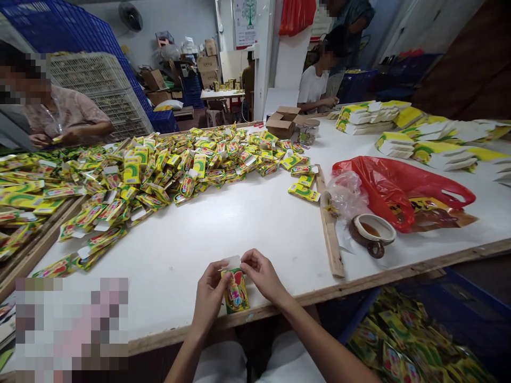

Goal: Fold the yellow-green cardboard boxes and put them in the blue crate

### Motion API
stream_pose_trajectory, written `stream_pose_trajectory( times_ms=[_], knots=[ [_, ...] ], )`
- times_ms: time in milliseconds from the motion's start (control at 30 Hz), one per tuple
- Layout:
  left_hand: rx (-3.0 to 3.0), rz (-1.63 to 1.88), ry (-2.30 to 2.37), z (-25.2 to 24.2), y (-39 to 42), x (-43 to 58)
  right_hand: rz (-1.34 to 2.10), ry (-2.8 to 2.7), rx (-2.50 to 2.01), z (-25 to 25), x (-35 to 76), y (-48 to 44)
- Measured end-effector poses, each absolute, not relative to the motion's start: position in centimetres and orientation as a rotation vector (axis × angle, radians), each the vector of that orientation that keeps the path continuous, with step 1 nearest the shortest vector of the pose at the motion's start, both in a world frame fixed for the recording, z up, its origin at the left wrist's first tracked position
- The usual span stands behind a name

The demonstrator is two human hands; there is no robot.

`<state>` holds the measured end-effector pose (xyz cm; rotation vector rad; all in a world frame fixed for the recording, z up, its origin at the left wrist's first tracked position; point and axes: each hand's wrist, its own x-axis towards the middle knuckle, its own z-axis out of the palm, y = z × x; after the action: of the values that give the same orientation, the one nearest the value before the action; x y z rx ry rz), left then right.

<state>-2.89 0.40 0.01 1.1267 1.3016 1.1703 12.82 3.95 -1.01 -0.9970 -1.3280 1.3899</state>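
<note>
A small yellow-green printed carton (237, 291) stands near the table's front edge, its white top flap (232, 261) raised. My left hand (213, 284) grips the carton's left side, thumb across its front. At the upper right corner of the same carton, the fingers of my right hand (257, 271) are pinched by the flap. Beyond my hands, a big heap of similar small cartons (199, 159) spreads over the white table (223, 223), many with flaps sticking up.
A wooden strip (329, 234) borders the right side. Past it are a brown mug (373, 234), a red plastic bag (395, 181) and stacked flat cartons (371, 114). A blue crate (361, 319) of packets sits below right. A person (64, 114) works at left, others behind.
</note>
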Motion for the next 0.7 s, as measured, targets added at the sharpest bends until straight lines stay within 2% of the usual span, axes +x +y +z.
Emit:
stream_pose_trajectory(
  times_ms=[200,400,700],
  knots=[
    [1.021,1.259,1.149,0.1,0.6,-2.6,1.242,-1.578,-1.069,-0.4,12.4,3.4],
    [1.216,1.161,1.283,0.6,0.5,-2.8,1.258,-1.438,-1.042,0.1,12.3,3.2],
    [1.240,1.152,1.414,1.6,1.0,-2.4,1.170,-1.544,-1.179,1.5,12.0,3.8]
  ],
)
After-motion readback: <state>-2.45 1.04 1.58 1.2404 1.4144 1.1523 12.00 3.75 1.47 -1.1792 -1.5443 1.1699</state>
